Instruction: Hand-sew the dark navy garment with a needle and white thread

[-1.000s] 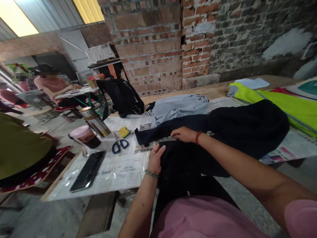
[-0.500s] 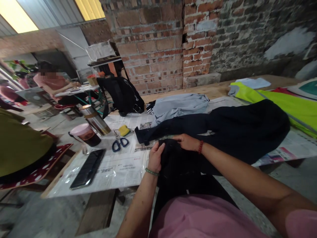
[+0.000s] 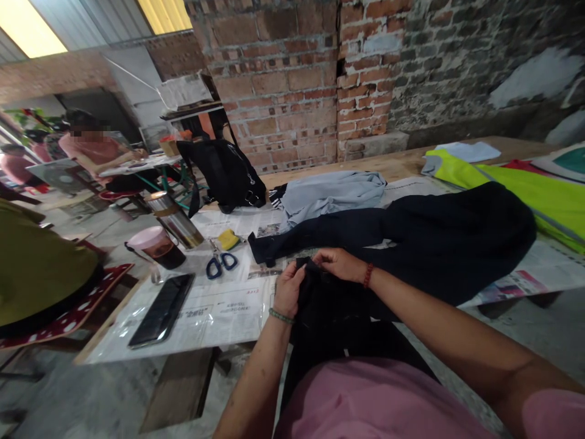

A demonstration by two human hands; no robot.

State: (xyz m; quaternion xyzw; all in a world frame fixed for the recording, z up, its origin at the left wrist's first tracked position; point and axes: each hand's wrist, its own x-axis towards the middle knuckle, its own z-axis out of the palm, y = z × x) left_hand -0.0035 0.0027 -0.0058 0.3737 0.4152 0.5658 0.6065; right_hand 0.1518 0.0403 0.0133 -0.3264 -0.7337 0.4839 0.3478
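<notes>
A dark cloth garment [image 3: 331, 302], nearly black, hangs over the table's front edge toward my lap. My left hand [image 3: 289, 289] grips its upper left edge, thumb on top. Close beside it, my right hand [image 3: 336, 263] pinches the same edge between thumb and fingers. Whether anything small is in the right fingertips, I cannot make out. Just beyond my hands a dark navy garment [image 3: 457, 235] lies spread over the table, one narrow part reaching left. Blue-handled scissors [image 3: 222, 263] lie left of my hands, next to a small yellow object [image 3: 228, 239].
On the newspaper-covered table [image 3: 228, 317] are a phone [image 3: 162, 310], a pink-lidded cup [image 3: 158, 247], a steel flask [image 3: 176, 219], a black backpack [image 3: 223, 174], a light grey-blue garment [image 3: 333, 195] and a neon-yellow garment [image 3: 525, 195]. A person in olive [image 3: 41, 268] sits at left.
My right hand has moved slightly left, closer to my left hand, and its fingers now pinch the cloth edge. The table things have stayed put.
</notes>
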